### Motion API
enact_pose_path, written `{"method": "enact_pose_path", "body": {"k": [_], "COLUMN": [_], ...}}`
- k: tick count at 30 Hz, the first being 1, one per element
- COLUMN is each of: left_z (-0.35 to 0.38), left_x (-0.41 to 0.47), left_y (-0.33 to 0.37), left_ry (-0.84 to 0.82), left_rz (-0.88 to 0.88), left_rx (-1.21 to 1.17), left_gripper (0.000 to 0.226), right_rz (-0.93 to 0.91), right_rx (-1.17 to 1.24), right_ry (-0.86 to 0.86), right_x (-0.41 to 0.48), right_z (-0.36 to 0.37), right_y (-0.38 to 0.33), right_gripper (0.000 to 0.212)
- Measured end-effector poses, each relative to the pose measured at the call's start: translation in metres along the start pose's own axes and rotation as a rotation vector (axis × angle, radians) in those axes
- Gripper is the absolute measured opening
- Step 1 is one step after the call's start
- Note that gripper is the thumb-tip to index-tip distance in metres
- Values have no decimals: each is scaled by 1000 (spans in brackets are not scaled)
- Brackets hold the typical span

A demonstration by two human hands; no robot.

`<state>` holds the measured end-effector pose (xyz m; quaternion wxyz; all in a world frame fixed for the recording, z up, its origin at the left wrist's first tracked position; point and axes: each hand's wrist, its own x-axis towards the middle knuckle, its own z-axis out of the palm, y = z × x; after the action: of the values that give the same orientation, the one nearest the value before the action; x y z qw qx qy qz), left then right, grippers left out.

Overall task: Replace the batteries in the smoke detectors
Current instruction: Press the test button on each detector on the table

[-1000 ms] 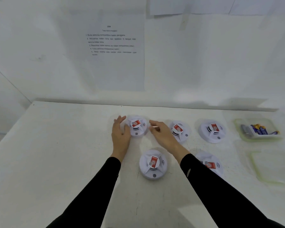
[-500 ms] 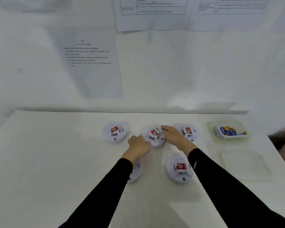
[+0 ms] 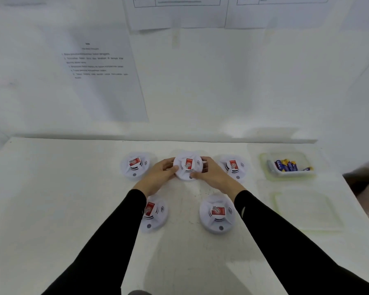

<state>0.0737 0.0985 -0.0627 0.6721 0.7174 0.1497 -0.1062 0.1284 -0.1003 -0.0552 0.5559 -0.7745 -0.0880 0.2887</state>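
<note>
Left hand: a loose fist beside it half a second ago, now curled round the middle detector at its left rim.
Right hand: still grips the right rim.

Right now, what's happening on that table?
A person grips the middle smoke detector of the back row with the left hand and the right hand. The four other detectors lie around it on the table. The batteries sit in a tub at the right.
</note>
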Motion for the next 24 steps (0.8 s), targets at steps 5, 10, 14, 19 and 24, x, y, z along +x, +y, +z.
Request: {"method": "enact_pose_path", "body": {"k": [5,10,14,19,24], "left_z": [0,1,-2,-6,-6], "left_x": [4,2,5,9,7], "left_y": [0,-2,-7,-8,-8], "left_ry": [-15,-10,-22,-52,-77], "left_rz": [11,34,47,48,62], "left_rx": [-56,-74,-92,-116,-145], "left_gripper": [43,42,42,42,39], "right_rz": [-46,-56,-66,-79,-75], "right_rx": [-46,-5,15,42,70], "right_ry": [9,-10,-11,18,26], "right_x": [3,3,1,-1,0], "right_z": [-2,-3,-3,-1,-1], "right_y": [2,4,5,5,6], "right_gripper": [67,66,64,64,61]}}
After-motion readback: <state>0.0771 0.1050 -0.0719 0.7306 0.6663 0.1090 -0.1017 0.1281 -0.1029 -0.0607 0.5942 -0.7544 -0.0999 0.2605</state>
